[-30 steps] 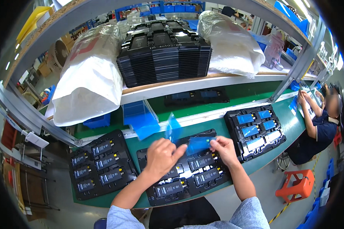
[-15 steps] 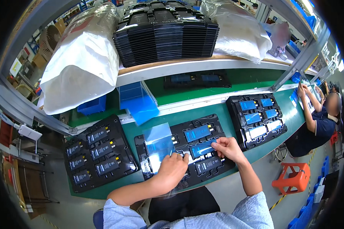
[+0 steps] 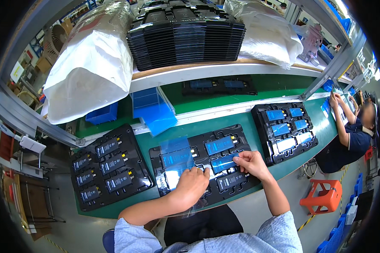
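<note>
A black plastic tray lies before me with flat batteries in its pockets, several topped with blue film. My left hand is closed at the lower edge of a see-through film sheet, which stretches over the tray's left part. My right hand pinches the right end of the blue film on the middle-right battery. Below that, a dark grey battery shows no blue film. The left fingertips are partly hidden behind the hand.
A tray of dark batteries lies on the left. Stacked trays with blue-covered batteries stand on the right. Blue film sheets lie behind the middle tray. Overhead, a shelf bears stacked black trays. A co-worker sits at right.
Both hands stay nearly in place. The see-through sheet has settled lower over the tray's left part, and the blue-covered battery beneath it shows more clearly.
</note>
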### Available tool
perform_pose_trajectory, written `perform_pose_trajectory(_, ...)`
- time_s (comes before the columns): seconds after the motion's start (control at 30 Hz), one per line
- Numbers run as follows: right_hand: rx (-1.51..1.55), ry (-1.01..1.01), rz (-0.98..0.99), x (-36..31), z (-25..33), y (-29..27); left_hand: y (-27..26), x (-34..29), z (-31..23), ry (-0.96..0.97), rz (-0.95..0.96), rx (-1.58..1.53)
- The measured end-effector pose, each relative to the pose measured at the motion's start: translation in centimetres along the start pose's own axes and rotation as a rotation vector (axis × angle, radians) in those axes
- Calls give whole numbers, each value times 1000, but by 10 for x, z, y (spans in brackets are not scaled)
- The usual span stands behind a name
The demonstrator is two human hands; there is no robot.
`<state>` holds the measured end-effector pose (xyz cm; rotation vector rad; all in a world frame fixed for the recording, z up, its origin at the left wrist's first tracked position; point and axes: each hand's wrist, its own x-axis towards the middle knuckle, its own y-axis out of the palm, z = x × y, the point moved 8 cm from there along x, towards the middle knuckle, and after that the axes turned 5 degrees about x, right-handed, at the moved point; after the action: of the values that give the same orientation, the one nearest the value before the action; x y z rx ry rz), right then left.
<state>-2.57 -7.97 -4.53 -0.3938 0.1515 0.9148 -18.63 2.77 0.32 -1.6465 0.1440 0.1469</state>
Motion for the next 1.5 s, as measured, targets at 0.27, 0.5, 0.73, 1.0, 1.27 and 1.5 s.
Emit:
perform_pose_trajectory(0.27, 5, 0, -14, -2, 3, 0, 0, 2, -1, 30, -5, -4)
perform_pose_trajectory(0.5, -3, -3, -19, -3, 6, 1, -3, 1, -1, 29, -17, 4)
perform_pose_trajectory(0.73, 4, -7, -30, -2, 2, 0, -1, 2, -1, 51, -34, 5)
perform_pose_trajectory(1.0, -51, -29, -67, -2, 4, -1, -2, 8, -8, 85, -122, -7)
perform_pose_trajectory(1.27, -181, -67, -151, -4, 14, 1, 8, 12, -9, 87, -111, 29)
perform_pose_trajectory(1.5, -731, -382, -469, -31, 63, -3, 3, 11, -6, 96, -93, -53)
